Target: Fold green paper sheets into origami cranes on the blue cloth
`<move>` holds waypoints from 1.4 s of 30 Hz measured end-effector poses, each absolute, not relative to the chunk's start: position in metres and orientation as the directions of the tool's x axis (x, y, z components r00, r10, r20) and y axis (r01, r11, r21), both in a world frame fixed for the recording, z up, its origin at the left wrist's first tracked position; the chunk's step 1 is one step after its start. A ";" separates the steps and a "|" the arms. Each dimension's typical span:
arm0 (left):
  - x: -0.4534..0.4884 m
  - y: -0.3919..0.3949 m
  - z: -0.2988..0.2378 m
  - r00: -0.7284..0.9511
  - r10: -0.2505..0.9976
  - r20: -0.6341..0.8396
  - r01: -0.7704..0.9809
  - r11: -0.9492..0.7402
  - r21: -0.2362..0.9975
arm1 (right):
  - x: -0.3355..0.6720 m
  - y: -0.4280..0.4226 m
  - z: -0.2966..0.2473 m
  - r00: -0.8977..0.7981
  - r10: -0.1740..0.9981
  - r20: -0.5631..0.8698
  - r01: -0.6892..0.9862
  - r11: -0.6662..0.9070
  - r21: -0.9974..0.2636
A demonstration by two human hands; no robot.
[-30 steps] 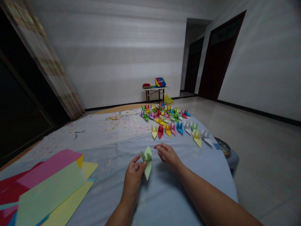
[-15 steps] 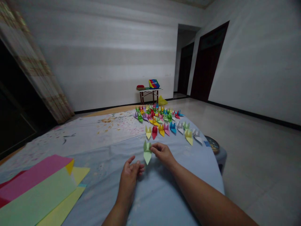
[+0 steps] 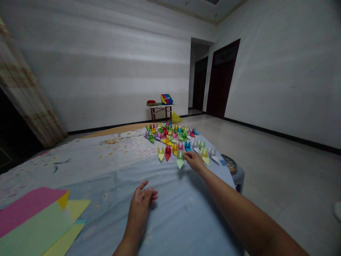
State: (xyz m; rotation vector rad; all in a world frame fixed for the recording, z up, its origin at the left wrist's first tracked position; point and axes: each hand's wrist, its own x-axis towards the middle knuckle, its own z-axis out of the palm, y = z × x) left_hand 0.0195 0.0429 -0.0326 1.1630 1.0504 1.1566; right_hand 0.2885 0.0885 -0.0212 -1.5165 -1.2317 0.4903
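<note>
Nearest to us, at lower left, loose paper is overlapping on the worktop (image 3: 170,227): we are seeing a pale green sheet (image 3: 37,227) lying over yellow paper (image 3: 65,236), with a pink sheet (image 3: 32,204) showing just behind. To the right of that paper we are holding our left grip (image 3: 142,199) above or on the bluish cloth, touching or not we cannot tell, with its fingers slack and parted and nothing between them.

Farther out, our right grip (image 3: 193,160) is pinching a pale green crane (image 3: 180,161), thumb and forefinger closing on its right side. We are keeping that folded crane just in front of a loose row on the worktop; whether its underside is touching the cloth, we cannot tell. In that row a pale yellow crane (image 3: 161,154) and a red crane (image 3: 167,153) are standing to its left, while a yellow crane (image 3: 204,156) and a white crane (image 3: 213,155) are sitting to the right of our hand.

Beyond these, a crowded many-coloured cluster (image 3: 170,133) is filling the far right part of the worktop. Past its edge, a narrow stand (image 3: 161,105) is carrying a bright striped bag (image 3: 166,99) before the wall.
</note>
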 end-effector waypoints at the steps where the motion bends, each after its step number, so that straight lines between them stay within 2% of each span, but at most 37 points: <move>1: 0.020 0.043 -0.032 0.118 0.993 -0.019 -0.109 0.032 0.994 | 0.300 0.088 -0.022 0.387 0.877 0.285 0.464 0.082 -0.882; 7: 0.022 0.040 -0.026 0.099 0.994 -0.035 -0.091 0.044 0.995 | 0.350 0.089 -0.026 0.417 0.874 0.249 0.597 -0.057 -0.800; 17: 0.022 0.040 -0.024 0.086 0.995 -0.048 -0.103 0.057 0.993 | 0.369 0.096 -0.031 0.465 0.855 0.229 0.718 -0.213 -0.663; 28: 0.022 0.041 -0.026 0.096 0.994 -0.060 -0.116 0.071 0.991 | 0.372 0.089 -0.027 0.499 0.820 0.281 0.742 -0.236 -0.628; 33: 0.021 0.041 -0.026 0.098 0.994 -0.049 -0.099 0.059 0.993 | 0.368 0.080 -0.017 0.528 0.789 0.315 0.711 -0.207 -0.672; 37: 0.021 0.041 -0.025 0.102 0.994 -0.048 -0.100 0.058 0.993 | 0.335 0.061 -0.010 0.518 0.760 0.392 0.693 -0.104 -0.713; 39: 0.021 0.040 -0.025 0.100 0.994 -0.042 -0.094 0.052 0.994 | 0.306 0.050 -0.011 0.477 0.773 0.418 0.687 -0.031 -0.726; 42: 0.021 0.041 -0.026 0.108 0.994 -0.025 -0.096 0.035 0.995 | 0.258 0.039 -0.020 0.305 0.856 0.417 0.605 0.163 -0.779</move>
